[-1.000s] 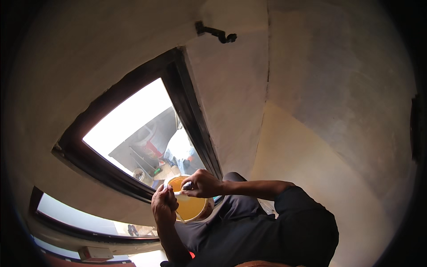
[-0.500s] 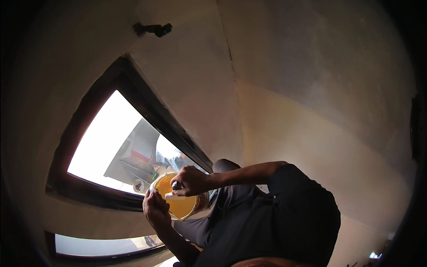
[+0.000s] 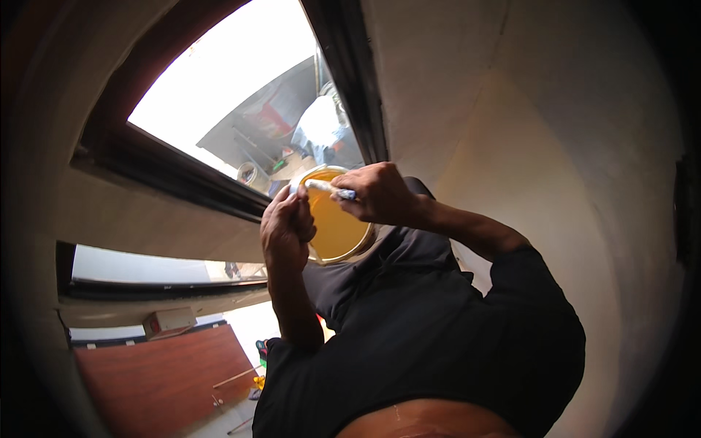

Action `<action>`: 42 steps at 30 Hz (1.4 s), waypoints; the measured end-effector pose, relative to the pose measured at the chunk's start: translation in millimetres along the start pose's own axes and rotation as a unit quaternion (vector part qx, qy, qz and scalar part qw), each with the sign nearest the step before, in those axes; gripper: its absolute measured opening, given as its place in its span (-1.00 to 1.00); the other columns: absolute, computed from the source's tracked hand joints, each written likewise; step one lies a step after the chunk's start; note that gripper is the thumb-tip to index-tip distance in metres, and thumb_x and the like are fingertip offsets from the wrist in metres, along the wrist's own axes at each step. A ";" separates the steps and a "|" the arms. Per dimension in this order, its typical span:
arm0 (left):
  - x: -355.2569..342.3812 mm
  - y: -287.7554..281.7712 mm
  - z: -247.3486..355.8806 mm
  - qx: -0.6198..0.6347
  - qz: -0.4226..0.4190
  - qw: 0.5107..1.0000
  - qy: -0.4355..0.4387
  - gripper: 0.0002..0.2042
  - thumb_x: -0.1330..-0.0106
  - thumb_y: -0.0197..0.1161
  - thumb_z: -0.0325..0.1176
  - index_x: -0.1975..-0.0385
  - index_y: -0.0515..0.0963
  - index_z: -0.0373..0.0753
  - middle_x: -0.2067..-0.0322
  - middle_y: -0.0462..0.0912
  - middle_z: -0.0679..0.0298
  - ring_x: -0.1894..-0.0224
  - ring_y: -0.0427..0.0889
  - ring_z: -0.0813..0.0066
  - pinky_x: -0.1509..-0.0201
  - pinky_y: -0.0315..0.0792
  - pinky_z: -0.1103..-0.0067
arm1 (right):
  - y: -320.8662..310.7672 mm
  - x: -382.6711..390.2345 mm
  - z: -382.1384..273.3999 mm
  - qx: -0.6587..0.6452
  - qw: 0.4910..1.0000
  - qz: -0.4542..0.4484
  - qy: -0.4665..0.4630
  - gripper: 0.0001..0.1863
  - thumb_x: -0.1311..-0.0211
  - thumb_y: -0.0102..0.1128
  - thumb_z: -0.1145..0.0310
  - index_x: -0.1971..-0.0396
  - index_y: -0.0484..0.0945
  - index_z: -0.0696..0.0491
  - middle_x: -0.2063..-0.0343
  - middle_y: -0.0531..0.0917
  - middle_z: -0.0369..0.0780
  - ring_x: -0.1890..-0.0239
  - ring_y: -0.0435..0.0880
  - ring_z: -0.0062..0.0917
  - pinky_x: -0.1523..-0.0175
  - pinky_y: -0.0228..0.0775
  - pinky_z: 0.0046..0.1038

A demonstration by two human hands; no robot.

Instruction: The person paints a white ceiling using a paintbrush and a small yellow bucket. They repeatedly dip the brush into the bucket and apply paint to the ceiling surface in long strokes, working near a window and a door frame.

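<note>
A white bucket (image 3: 365,232) with a yellow-orange inside stands tilted in front of my body, close to my legs. My left hand (image 3: 286,226) is closed on the left side of its rim. Over the bucket's mouth, my right hand (image 3: 376,193) grips what looks like a paintbrush (image 3: 321,186), pale-shafted with a bluish end. The pale end points left, close to my left fingertips at the rim. How the bucket is supported underneath is hidden.
A dark-framed window (image 3: 182,179) lies just beyond the bucket, with cluttered items visible through it. A plain wall (image 3: 540,182) rises on the right. Lower left are another window strip (image 3: 146,264), a reddish-brown wooden panel (image 3: 161,372) and a thin stick (image 3: 237,376).
The view has swung, so the hands and bucket appear higher and the wooden panel has come into sight. The paintbrush has shifted from the bucket's middle toward its upper-left rim.
</note>
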State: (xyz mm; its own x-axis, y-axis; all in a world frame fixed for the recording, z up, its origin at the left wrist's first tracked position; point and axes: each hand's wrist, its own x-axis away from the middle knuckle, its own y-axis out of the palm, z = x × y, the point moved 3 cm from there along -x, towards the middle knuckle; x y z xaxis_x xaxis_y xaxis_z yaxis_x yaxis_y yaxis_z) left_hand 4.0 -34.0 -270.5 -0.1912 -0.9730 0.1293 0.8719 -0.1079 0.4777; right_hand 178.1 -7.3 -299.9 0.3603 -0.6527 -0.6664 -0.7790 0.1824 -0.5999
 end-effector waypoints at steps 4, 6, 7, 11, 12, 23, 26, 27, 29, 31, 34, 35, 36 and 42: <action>18.6 -1.3 10.4 -0.397 0.016 0.888 0.231 -0.87 -0.34 0.10 -0.45 0.27 0.54 -0.38 0.59 0.41 0.30 0.61 0.39 0.63 0.59 0.29 0.63 | -1.0 3.5 1.7 0.066 0.994 -0.007 -0.082 -0.82 0.04 0.29 0.31 0.51 0.58 0.11 0.61 0.60 -0.10 0.59 0.62 -0.36 0.45 0.45 -0.37; 21.9 1.5 3.9 -0.190 0.078 0.974 0.100 -0.89 -0.34 0.10 -0.42 0.32 0.51 -0.32 0.64 0.39 0.38 0.68 0.34 0.68 0.65 0.22 0.68 | -1.4 7.0 -3.6 0.079 0.995 -0.009 -0.065 -0.84 0.04 0.24 0.30 0.51 0.55 0.07 0.59 0.56 -0.11 0.57 0.59 -0.29 0.44 0.38 -0.30; 20.4 4.0 -0.6 -0.076 0.122 0.989 0.044 -0.89 -0.34 0.10 -0.41 0.35 0.50 -0.29 0.67 0.38 0.42 0.71 0.31 0.71 0.68 0.19 0.70 | 0.6 10.8 0.7 0.067 0.995 0.029 -0.068 -0.72 0.06 0.36 0.25 0.43 0.64 0.15 0.60 0.61 -0.13 0.61 0.59 -0.34 0.49 0.38 -0.40; -14.3 -0.3 -3.4 -0.086 0.096 0.991 0.019 -0.90 -0.28 0.04 -0.30 0.44 0.42 -0.13 0.72 0.27 0.58 0.77 0.13 0.82 0.75 -0.01 0.78 | -2.5 5.2 5.4 -0.015 0.996 0.027 0.081 -0.73 0.03 0.35 0.28 0.39 0.65 0.17 0.49 0.68 -0.06 0.49 0.68 -0.28 0.33 0.50 -0.37; -21.6 1.7 -4.3 -0.114 0.107 0.988 0.015 -0.91 -0.28 0.04 -0.31 0.42 0.43 -0.14 0.72 0.27 0.58 0.77 0.14 0.82 0.74 -0.01 0.78 | -10.3 0.4 1.4 -0.055 0.989 0.001 0.136 -0.73 0.04 0.35 0.28 0.40 0.65 0.18 0.50 0.68 -0.04 0.48 0.68 -0.26 0.30 0.51 -0.37; -34.2 -16.6 -9.2 -0.094 0.077 0.991 0.055 -0.88 -0.29 0.07 -0.29 0.37 0.45 -0.19 0.69 0.29 0.57 0.74 0.18 0.84 0.71 0.05 0.81 | 7.7 -2.6 3.2 -0.314 0.935 -0.041 0.161 -0.70 0.09 0.39 0.30 0.62 0.55 0.26 0.69 0.60 -0.09 0.68 0.54 -0.52 0.49 0.36 -0.44; -23.0 3.2 -12.8 -0.014 0.158 0.987 0.038 -0.84 -0.33 0.06 -0.31 0.27 0.49 -0.27 0.59 0.39 0.50 0.65 0.30 0.83 0.63 0.17 0.82 | 5.4 -2.1 21.5 -0.137 0.987 0.022 0.079 -0.66 0.10 0.38 0.18 0.53 0.61 0.19 0.67 0.58 -0.03 0.65 0.60 -0.30 0.48 0.41 -0.38; -24.9 5.0 -13.5 -0.009 0.137 0.990 0.020 -0.83 -0.34 0.06 -0.31 0.25 0.49 -0.27 0.59 0.40 0.49 0.65 0.30 0.82 0.63 0.17 0.81 | -1.9 -2.2 24.4 -0.115 0.990 0.003 0.083 -0.68 0.10 0.39 0.20 0.46 0.65 0.18 0.64 0.60 -0.02 0.62 0.63 -0.27 0.45 0.45 -0.39; -30.3 9.2 -10.2 0.002 -0.016 1.000 -0.003 -0.84 -0.34 0.06 -0.28 0.30 0.48 -0.24 0.66 0.29 0.55 0.70 0.22 0.81 0.67 0.10 0.77 | -14.8 -3.3 26.8 -0.053 0.995 0.013 0.087 -0.70 0.10 0.41 0.28 0.39 0.67 0.17 0.55 0.64 0.00 0.54 0.67 -0.25 0.39 0.52 -0.39; -21.7 16.9 -9.2 -0.012 0.025 0.999 -0.019 -0.86 -0.36 0.03 -0.31 0.31 0.46 -0.23 0.70 0.24 0.56 0.74 0.14 0.81 0.69 0.03 0.77 | -22.6 -2.4 20.8 -0.006 1.000 0.022 0.021 -0.73 0.05 0.39 0.31 0.39 0.66 0.18 0.47 0.68 -0.03 0.46 0.70 -0.27 0.33 0.55 -0.41; -12.3 18.0 -3.8 -0.001 -0.059 0.998 -0.036 -0.85 -0.39 -0.01 -0.32 0.29 0.46 -0.24 0.69 0.26 0.55 0.73 0.12 0.81 0.71 -0.03 0.76 | -22.9 2.4 13.8 0.027 0.998 0.033 -0.054 -0.77 0.04 0.38 0.38 0.40 0.65 0.20 0.45 0.69 -0.05 0.44 0.72 -0.29 0.30 0.56 -0.41; -10.6 16.1 -4.7 -0.005 -0.054 0.998 -0.042 -0.83 -0.39 0.00 -0.29 0.27 0.45 -0.26 0.68 0.25 0.55 0.73 0.10 0.82 0.70 -0.04 0.76 | -22.0 3.6 10.0 0.047 0.997 0.018 -0.064 -0.75 0.06 0.40 0.39 0.39 0.64 0.22 0.43 0.70 -0.06 0.44 0.71 -0.29 0.31 0.55 -0.39; -4.3 11.5 -6.6 -0.012 -0.017 0.998 -0.051 -0.83 -0.38 0.01 -0.29 0.27 0.45 -0.26 0.69 0.25 0.55 0.73 0.10 0.82 0.70 -0.04 0.76 | -15.4 7.4 4.5 0.049 0.998 0.007 -0.050 -0.75 0.06 0.40 0.39 0.39 0.64 0.22 0.43 0.69 -0.05 0.44 0.71 -0.29 0.31 0.55 -0.39; -21.2 5.8 -5.1 -0.010 0.012 1.000 -0.024 -0.86 -0.35 0.01 -0.33 0.32 0.43 -0.26 0.71 0.18 0.55 0.75 0.05 0.80 0.72 -0.08 0.74 | -25.9 -0.5 6.2 -0.007 0.999 0.027 0.045 -0.72 0.00 0.35 0.37 0.33 0.62 0.24 0.47 0.68 -0.01 0.46 0.71 -0.27 0.35 0.56 -0.40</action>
State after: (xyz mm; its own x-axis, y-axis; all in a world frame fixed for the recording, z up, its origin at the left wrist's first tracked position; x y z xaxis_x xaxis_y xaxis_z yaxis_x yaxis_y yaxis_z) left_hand 15.4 -15.1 -275.0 -0.1903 -0.9647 0.1821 0.8853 -0.0885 0.4565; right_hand 201.3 -7.1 -286.8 0.2711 -0.7053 -0.6550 -0.8029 0.2096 -0.5580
